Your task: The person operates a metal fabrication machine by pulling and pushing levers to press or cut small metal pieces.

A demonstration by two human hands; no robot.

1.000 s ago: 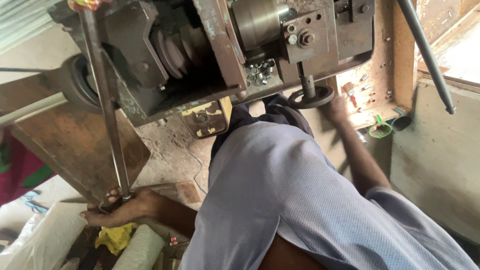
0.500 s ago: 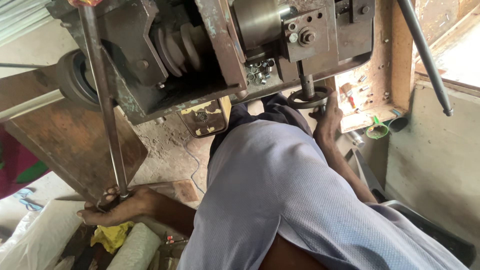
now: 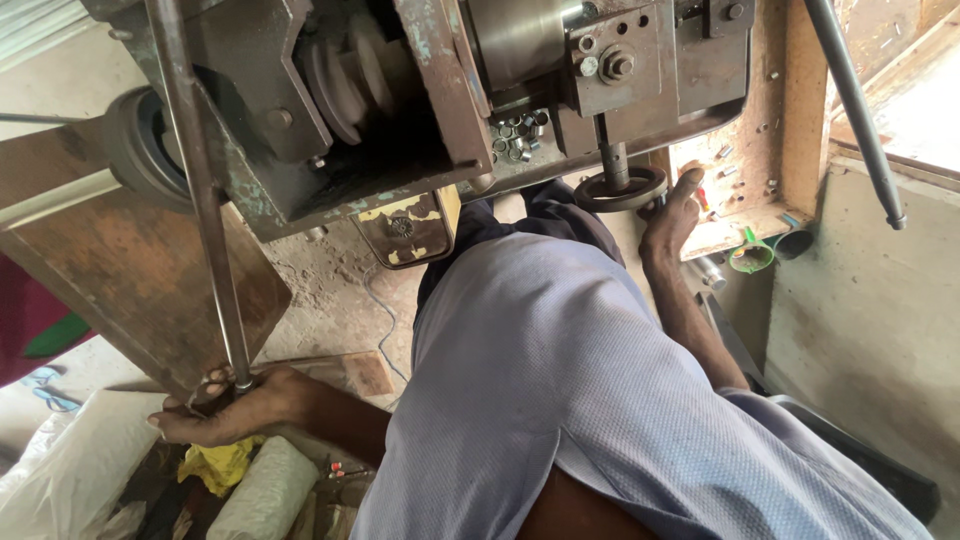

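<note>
Below, left hand (image 3: 235, 405) grip round long rod (image 3: 200, 200), right hand (image 3: 672, 212) on handwheel (image 3: 620, 189)

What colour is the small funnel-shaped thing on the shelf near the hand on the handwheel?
Green; the funnel shows clearest in the head view, beside the right hand.

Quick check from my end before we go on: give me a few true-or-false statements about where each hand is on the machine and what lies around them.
1. The left hand grips the lower end of the long metal rod. True.
2. The right hand rests in the person's lap. False: it is up at the round handwheel under the machine.
3. Small metal rings lie in a heap on the machine. True.
4. A yellow cloth is draped over the handwheel. False: it lies below the left hand, beside a white roll.
5. A green funnel sits right of the right hand. True.
</note>
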